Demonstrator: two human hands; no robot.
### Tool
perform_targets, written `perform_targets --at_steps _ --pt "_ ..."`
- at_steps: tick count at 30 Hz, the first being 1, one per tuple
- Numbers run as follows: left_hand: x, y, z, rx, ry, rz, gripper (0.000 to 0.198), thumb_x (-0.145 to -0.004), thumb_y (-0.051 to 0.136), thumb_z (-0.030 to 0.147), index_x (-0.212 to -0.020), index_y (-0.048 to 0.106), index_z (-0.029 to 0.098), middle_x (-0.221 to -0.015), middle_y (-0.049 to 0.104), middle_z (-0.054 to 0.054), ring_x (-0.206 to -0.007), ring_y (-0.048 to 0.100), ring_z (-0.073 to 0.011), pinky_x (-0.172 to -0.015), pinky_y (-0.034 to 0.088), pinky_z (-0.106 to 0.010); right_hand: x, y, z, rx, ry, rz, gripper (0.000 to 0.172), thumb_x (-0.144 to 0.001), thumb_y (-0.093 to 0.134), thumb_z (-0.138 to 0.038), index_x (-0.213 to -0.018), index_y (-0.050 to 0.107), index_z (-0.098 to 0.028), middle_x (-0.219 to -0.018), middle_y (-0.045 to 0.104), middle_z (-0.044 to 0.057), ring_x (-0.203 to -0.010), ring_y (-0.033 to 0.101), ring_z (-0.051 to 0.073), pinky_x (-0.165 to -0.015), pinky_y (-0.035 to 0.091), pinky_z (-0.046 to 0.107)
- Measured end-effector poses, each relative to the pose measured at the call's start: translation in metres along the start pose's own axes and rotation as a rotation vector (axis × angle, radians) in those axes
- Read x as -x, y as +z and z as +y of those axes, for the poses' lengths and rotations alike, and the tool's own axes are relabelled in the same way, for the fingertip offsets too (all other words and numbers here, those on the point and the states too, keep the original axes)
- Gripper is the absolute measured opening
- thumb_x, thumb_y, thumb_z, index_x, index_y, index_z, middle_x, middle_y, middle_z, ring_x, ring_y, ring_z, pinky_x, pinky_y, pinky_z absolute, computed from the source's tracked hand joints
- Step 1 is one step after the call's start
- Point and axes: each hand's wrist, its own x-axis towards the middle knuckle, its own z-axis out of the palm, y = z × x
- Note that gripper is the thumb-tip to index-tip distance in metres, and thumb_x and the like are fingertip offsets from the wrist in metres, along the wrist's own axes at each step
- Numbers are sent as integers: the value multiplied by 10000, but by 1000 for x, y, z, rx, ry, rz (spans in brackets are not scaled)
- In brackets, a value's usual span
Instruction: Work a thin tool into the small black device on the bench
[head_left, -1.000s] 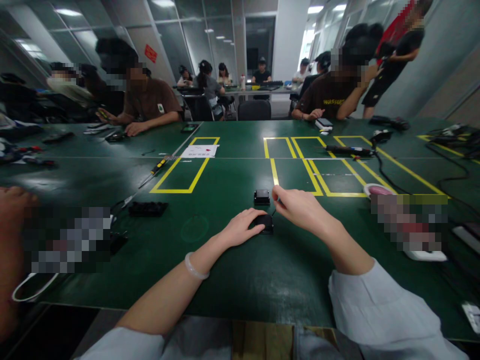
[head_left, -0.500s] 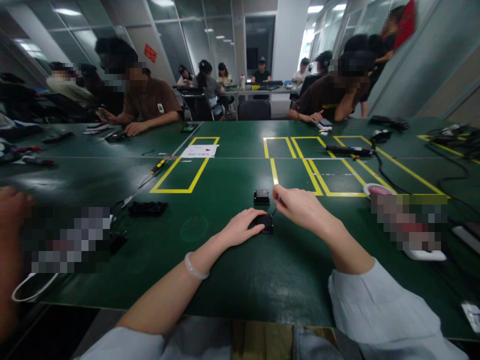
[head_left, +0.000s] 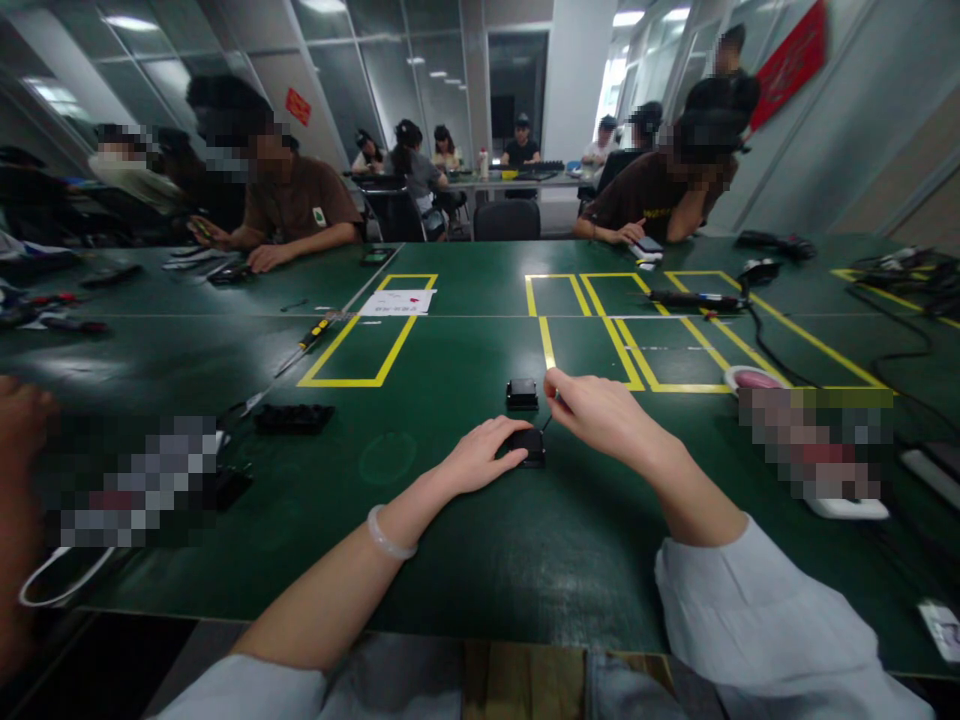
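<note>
My left hand (head_left: pixel 480 455) wraps its fingers and thumb round a small black box-like part (head_left: pixel 535 450) and holds it on the green table (head_left: pixel 450 560). My right hand (head_left: pixel 600 408) is closed in a pinch above the far right side of that part. From its fingertips a thin dark rod (head_left: pixel 546 423) slants down to the part; the rest of the rod is hidden in the fingers. A second black part (head_left: pixel 522 392), similar in shape, lies just beyond my left hand, apart from both hands.
To the left lie a ridged black piece (head_left: pixel 294 417) and a yellow-black screwdriver (head_left: pixel 315 334). A white paper (head_left: pixel 397 302) rests near yellow tape outlines. At right are a black handheld tool with a cable (head_left: pixel 697 300) and a phone-like blurred object (head_left: pixel 847 506). Co-workers sit across the table.
Both hands keep the same grip and place. The view shifts very slightly. In the background at right, a standing person has moved, and more of a red banner shows.
</note>
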Motion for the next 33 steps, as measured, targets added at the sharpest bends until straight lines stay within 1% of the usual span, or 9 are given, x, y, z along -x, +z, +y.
perform_targets --at_steps 9,16,23,29,33 --pt "1 -2 1 -3 12 -3 428 -904 545 425 -1289 488 247 -1186 578 -78 -1077 556 -252 -943 447 -391 1 1 2 -17 -9 37 214 -944 327 -300 -1038 499 -213 -849 675 49 -670 592 168 -529 189 268" --pt "0 -1 -4 45 -11 2 554 -853 621 417 -1341 430 236 -1297 540 -97 -1163 534 -275 -997 426 -418 2 0 2 -33 -14 59 212 -944 330 -298 -1034 502 -213 -825 669 44 -656 575 157 -533 200 263" --pt "0 1 -9 109 -17 14 536 -840 642 373 -1316 453 215 -1306 548 -102 -1183 534 -271 -1013 421 -412 1 0 1 -58 -30 109 202 -953 328 -303 -1001 502 -212 -775 658 30 -626 559 145 -516 185 253" --pt "-1 1 -9 109 -5 9 510 -836 648 343 -1294 472 206 -1281 565 -93 -1180 539 -262 -1018 417 -394 1 -1 -1 -113 -36 128 185 -955 353 -295 -1003 508 -207 -774 656 31 -625 555 143 -526 202 249" --pt "-2 3 -10 122 -19 22 517 -829 657 325 -1295 467 203 -1302 556 -96 -1197 531 -266 -1029 407 -402 2 0 -6 -216 -124 127 151 -958 387 -288 -1022 493 -201 -810 663 29 -661 569 144 -543 234 242"
